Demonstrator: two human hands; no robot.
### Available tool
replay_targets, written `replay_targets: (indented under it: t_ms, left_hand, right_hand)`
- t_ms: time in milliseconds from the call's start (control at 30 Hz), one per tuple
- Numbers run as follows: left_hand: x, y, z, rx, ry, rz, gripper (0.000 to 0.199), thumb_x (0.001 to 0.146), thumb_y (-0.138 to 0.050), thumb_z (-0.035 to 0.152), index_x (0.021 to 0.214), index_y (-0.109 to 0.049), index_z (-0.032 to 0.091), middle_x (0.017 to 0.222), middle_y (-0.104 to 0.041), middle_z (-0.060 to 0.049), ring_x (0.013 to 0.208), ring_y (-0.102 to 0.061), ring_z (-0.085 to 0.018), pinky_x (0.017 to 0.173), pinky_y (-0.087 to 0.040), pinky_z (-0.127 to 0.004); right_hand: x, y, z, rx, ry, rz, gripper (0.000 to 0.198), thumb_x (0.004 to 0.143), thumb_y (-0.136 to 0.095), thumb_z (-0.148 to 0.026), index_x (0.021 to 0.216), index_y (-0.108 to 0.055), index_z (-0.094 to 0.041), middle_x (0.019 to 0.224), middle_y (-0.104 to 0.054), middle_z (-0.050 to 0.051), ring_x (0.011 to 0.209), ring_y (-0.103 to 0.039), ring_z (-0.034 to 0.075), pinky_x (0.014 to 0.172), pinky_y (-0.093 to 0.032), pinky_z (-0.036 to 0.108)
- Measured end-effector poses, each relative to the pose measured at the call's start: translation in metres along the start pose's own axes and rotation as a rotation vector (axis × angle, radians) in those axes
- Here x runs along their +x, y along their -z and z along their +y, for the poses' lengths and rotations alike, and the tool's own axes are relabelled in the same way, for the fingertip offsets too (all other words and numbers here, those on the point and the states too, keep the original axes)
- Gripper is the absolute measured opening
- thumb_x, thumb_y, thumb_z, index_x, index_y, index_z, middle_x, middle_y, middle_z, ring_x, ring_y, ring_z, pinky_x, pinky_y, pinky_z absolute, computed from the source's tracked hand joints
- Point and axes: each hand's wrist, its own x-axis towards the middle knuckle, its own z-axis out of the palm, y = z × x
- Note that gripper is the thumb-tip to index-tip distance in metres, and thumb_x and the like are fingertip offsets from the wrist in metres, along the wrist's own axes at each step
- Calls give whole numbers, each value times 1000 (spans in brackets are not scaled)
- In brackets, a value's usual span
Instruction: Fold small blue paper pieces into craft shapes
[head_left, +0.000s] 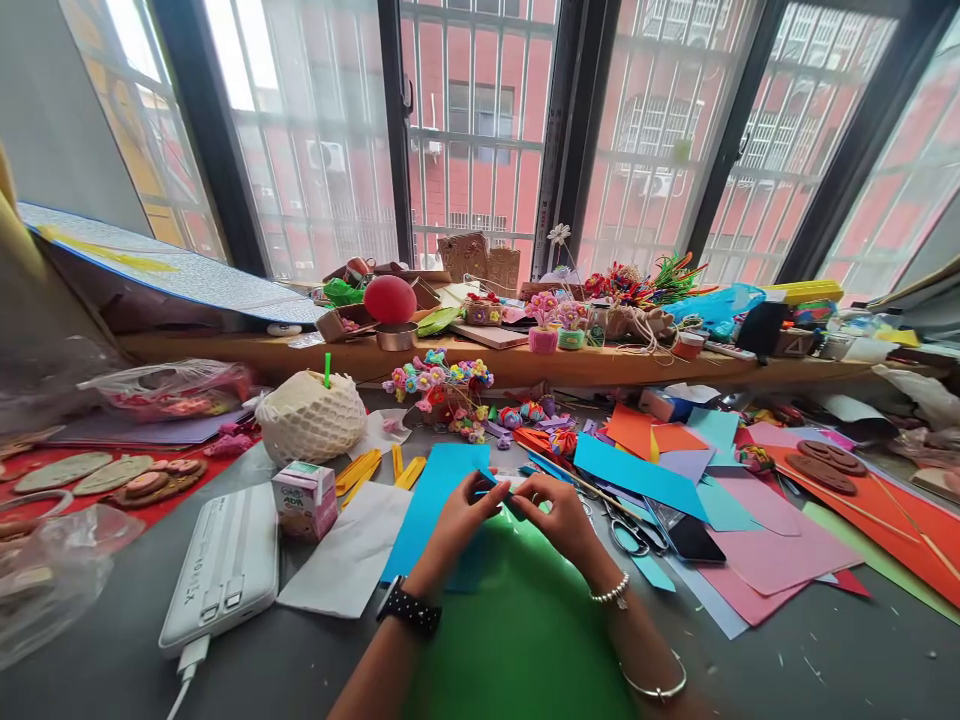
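Observation:
In the middle of the head view, my left hand (471,508) and my right hand (555,512) meet, with fingertips pinched close together. Between them is a small dark blue-green piece (515,506), which looks like folded paper; the fingers cover much of it. A blue paper sheet (433,500) lies beneath and beside my left hand. Another blue sheet (637,475) rests beyond my right hand, near scissors (628,535) and a dark phone (694,543). Below both hands spreads a blurred green surface (525,640); I cannot tell what it is.
To the left are a white power bank (225,560) with a cable, a drink carton (305,500), a white paper (345,555) and a netted coconut (311,418). Coloured papers (780,535) cover the right side. Craft flowers (442,385) stand before the crowded wooden sill (337,355).

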Motion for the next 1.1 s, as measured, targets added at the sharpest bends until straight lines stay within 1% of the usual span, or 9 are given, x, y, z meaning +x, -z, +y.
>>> replay_targets:
  t_ms: [133, 300, 400, 500, 633, 733, 867, 1000, 1100]
  left_hand:
    - [-1, -1, 1, 3, -6, 5, 48, 56, -64, 41, 93, -54, 13, 89, -60, -8, 92, -53, -24, 69, -46, -28]
    - [-2, 0, -1, 45, -48, 30, 49, 56, -64, 41, 95, -53, 13, 89, -61, -8, 88, -55, -23, 72, -45, -29]
    - [-2, 1, -1, 54, -59, 1, 52, 57, -63, 41, 100, -51, 13, 89, -61, -8, 89, -55, -23, 73, -45, -29]
    - [-2, 2, 1, 58, -53, -27, 54, 57, -63, 42, 101, -50, 13, 90, -61, -8, 89, -55, -24, 73, -45, -29]
    - [-4, 4, 6, 41, -43, -75, 54, 58, -63, 42, 103, -50, 14, 92, -61, -8, 92, -54, -24, 74, -45, -31]
    - [-6, 4, 9, 50, -49, -107, 53, 59, -63, 40, 103, -50, 15, 95, -61, -9, 92, -54, -24, 76, -44, -33]
    - [-8, 4, 12, 37, -55, -150, 50, 59, -63, 38, 102, -50, 16, 98, -60, -9, 92, -55, -25, 78, -44, -34]
    - [-8, 3, 12, 21, -56, -176, 52, 59, -63, 39, 103, -50, 15, 100, -60, -9, 94, -54, -24, 79, -43, -33]
    - [-8, 1, 13, 26, -51, -170, 52, 58, -64, 39, 102, -50, 14, 99, -60, -9, 94, -54, -24, 78, -43, -32]
  right_hand:
    - [0, -1, 1, 25, -32, 0, 15, 73, -53, -28, 65, -57, -16, 63, -59, 2, 59, -53, 13, 55, -42, 23]
    - [0, -2, 0, 79, -102, 48, 19, 69, -58, -32, 62, -53, -16, 62, -57, 1, 61, -53, 13, 58, -43, 25]
    - [1, -1, -2, 153, -136, 11, 22, 67, -58, -36, 61, -53, -15, 62, -55, 0, 61, -53, 13, 59, -43, 25]
    - [1, 2, -5, 273, -205, -30, 26, 66, -59, -39, 59, -51, -15, 59, -53, -1, 58, -53, 12, 59, -43, 25]
    - [0, 7, -9, 408, -297, -109, 26, 63, -61, -39, 65, -53, -15, 64, -53, -2, 58, -52, 11, 57, -42, 23]
    - [0, 9, -10, 474, -298, -184, 24, 63, -62, -37, 72, -56, -15, 71, -54, -1, 63, -53, 11, 58, -43, 23]
    - [-1, 10, -9, 495, -290, -202, 24, 64, -62, -35, 75, -57, -15, 76, -55, 0, 66, -53, 12, 61, -43, 24]
    - [-1, 11, -9, 479, -305, -201, 25, 64, -61, -38, 73, -58, -15, 72, -56, 0, 66, -54, 13, 62, -43, 25]
    - [0, 12, -9, 448, -304, -188, 26, 65, -58, -40, 68, -57, -14, 68, -56, 0, 64, -53, 13, 61, -42, 24]
